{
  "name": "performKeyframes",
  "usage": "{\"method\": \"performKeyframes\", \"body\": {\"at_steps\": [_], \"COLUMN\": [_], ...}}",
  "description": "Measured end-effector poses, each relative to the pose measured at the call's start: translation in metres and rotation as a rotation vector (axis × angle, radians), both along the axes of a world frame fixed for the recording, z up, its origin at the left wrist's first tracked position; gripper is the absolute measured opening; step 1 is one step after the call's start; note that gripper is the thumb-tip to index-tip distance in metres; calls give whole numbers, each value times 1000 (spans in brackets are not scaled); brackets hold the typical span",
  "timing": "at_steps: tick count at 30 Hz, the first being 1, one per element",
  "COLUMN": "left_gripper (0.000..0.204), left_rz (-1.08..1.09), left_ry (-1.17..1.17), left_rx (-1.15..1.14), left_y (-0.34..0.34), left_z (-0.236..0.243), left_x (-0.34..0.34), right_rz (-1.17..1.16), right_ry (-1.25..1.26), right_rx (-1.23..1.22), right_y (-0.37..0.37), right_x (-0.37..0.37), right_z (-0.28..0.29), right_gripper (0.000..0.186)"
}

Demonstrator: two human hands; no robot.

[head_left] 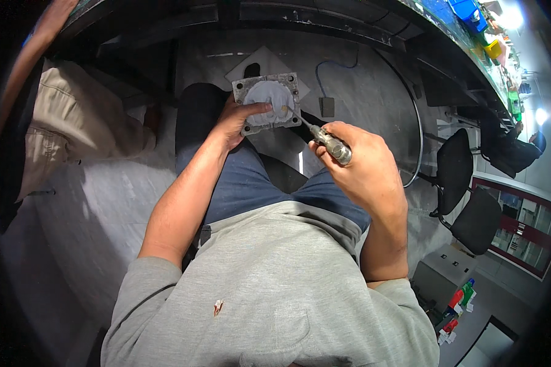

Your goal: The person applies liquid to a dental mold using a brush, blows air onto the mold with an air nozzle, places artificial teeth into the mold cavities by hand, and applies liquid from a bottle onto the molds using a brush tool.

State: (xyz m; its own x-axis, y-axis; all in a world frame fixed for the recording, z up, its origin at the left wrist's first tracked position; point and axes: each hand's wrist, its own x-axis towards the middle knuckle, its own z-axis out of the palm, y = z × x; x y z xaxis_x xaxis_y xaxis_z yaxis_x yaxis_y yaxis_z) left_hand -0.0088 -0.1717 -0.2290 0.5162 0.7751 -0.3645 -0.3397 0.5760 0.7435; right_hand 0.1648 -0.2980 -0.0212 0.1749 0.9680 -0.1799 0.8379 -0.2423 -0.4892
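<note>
Near the upper centre of the frame, the person's left hand (229, 124) pinches the lower left of a squarish block (269, 90), thumb laid flat across its face, the other fingers mostly hidden beneath. The block looks like rough, mottled grey metal, with round holes at its corners and a smoother, paler rounded area in the middle. Just right of it, the person's right hand (366, 164) wraps around the thick, shiny, ribbed-looking handle of a screwdriver (330, 145); its thin shaft slants up and left, the tip at the block's right side beside a small yellowish spot. Whether the tip touches is too small to tell. The thumb and shaft cover parts of the block's face

Around them, at the far left, stands another person's leg in creased beige trousers (73, 122). A dark workbench (349, 38) curves across the top. Dark blue trousers (236, 177) and a soft, heathered grey shirt (251, 263) fill the centre and bottom. Right of the block, a small rectangular grey box (327, 107) with a blue cord lies on the marbled floor (373, 92). Farther right come a looping cable (420, 134), black chairs (456, 165) and a red-framed glass cabinet (520, 223)
</note>
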Motion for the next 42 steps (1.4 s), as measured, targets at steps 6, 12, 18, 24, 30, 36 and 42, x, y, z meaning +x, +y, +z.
{"method": "performKeyframes", "body": {"at_steps": [6, 12, 18, 24, 30, 36, 42], "left_gripper": [60, 60, 61, 61, 60, 60, 61], "left_rz": [-11, 6, 19, 22, 17, 3, 10], "left_ry": [-27, -32, -7, -16, -54, -20, -40], "left_rx": [6, 8, 2, 17, 13, -5, -2], "left_y": [0, 0, -1, 0, 0, 1, 0], "left_z": [2, 2, 3, 1, -1, -2, -2], "left_x": [-1, 0, 0, 0, 0, 0, 0], "right_rz": [-5, 18, -4, -16, -6, -22, -12], "right_ry": [-7, 14, 10, 23, 14, -37, 10], "right_rx": [-19, -38, -29, -138, -78, -28, -137], "right_y": [1, 2, 3, 5, 3, 4, 4], "right_x": [-1, -3, -3, 0, 0, 1, 1], "right_z": [0, 0, 2, 5, 4, 3, 4], "right_gripper": [20, 21, 21, 19, 20, 20, 21]}}
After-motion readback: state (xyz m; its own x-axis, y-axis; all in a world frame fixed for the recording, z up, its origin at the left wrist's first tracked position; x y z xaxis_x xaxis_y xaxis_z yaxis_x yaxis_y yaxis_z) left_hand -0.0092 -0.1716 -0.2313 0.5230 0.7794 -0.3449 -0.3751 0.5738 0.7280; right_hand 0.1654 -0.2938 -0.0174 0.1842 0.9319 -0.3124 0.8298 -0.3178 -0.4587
